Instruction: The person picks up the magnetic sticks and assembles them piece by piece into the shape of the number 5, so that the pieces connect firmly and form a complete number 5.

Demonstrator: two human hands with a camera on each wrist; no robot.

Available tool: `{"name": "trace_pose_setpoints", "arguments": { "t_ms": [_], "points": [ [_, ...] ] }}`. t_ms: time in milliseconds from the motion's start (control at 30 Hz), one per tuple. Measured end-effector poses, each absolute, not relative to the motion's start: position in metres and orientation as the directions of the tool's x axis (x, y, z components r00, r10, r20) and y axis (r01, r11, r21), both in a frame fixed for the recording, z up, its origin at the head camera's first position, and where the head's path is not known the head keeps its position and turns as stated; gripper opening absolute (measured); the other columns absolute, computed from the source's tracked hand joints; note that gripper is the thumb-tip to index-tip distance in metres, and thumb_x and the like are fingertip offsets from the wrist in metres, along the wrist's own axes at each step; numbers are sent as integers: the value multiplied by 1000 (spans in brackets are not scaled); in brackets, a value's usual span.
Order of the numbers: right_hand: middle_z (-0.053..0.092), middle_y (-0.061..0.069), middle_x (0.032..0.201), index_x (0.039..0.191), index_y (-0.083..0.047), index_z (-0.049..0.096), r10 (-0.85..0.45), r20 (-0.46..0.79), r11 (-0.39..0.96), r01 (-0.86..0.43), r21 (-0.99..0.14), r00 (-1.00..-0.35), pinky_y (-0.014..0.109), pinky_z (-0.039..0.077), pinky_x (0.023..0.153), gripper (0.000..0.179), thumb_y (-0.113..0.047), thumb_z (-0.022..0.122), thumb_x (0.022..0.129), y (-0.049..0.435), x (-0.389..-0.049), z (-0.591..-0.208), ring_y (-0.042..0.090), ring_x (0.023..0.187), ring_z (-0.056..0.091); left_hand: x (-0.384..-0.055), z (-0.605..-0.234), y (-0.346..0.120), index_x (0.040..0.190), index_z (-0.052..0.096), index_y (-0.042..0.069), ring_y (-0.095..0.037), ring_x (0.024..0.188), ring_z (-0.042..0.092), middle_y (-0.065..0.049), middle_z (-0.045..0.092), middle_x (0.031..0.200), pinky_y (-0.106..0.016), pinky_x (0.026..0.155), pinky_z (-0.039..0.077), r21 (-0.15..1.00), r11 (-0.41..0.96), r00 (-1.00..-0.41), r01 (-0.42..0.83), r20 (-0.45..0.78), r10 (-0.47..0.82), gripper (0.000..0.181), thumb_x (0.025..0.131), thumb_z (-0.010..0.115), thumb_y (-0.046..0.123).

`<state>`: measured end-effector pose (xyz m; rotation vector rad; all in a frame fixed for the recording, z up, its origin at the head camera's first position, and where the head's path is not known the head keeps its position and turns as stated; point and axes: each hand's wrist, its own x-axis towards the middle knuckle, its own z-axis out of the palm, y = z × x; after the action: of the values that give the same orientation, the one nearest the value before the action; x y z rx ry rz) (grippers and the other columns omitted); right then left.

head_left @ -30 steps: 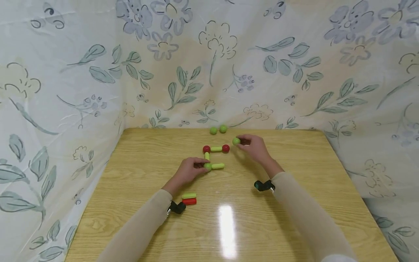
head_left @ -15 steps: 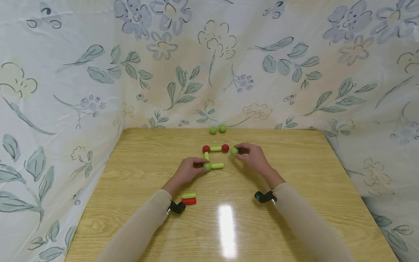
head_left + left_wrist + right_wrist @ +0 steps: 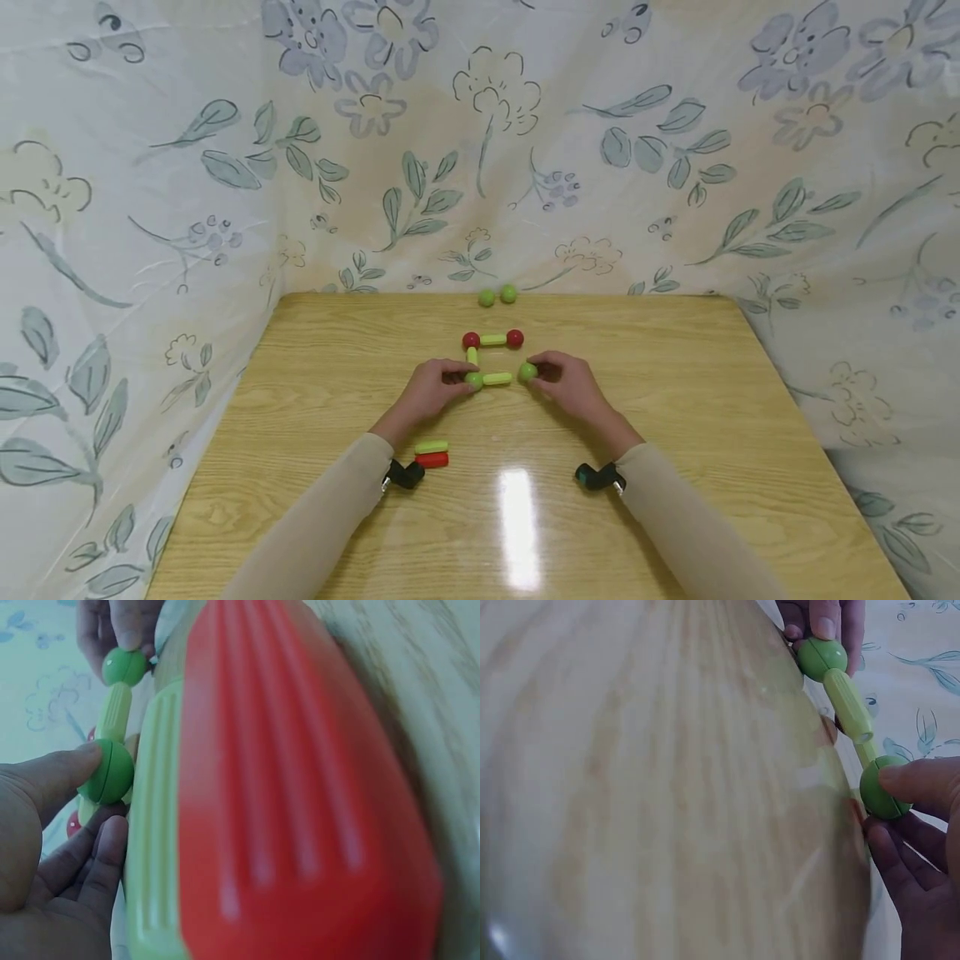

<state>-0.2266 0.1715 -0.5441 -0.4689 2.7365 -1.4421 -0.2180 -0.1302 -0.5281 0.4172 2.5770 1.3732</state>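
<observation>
My left hand pinches a green ball at the near left corner of a shape made of rods and balls. From that ball a yellow-green rod points right, and another rod runs back to a red ball. A third rod joins this one to a second red ball. Between thumb and fingers my right hand holds another green ball, just right of the front rod's free end. In the right wrist view a small gap shows between rod end and ball.
Two loose green balls lie at the back edge of the wooden table. Near my left wrist a yellow-green rod and a red rod lie side by side. A floral cloth hangs behind the table.
My right hand has moved nearer and slightly left with its green ball, from beside the far red ball to beside the front rod's end. My left hand has kept its hold.
</observation>
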Motion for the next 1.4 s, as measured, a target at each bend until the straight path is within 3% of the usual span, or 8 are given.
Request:
{"name": "trace_pose_setpoints", "arguments": {
  "t_ms": [1000,1400],
  "points": [
    [75,6,117,128,-8,78,-277,172,459,-288,-840,-945,41,58,92,36,-7,87,93,168,-222,-558,23,107,69,-220,-530,-126,129,81,18,-16,99,65,2,74,111,-36,89,57,828,538,-938,160,-42,344,30,100,83,20],
    [74,1,129,132,-18,80,-298,108,480,-247,-842,-948,46,54,101,34,-16,83,99,168,-226,-561,22,117,67,-224,-526,-129,132,80,18,-18,97,63,1,72,108,-37,88,56,809,560,-931,180,-43,362,32,101,82,20]
  ]
}}
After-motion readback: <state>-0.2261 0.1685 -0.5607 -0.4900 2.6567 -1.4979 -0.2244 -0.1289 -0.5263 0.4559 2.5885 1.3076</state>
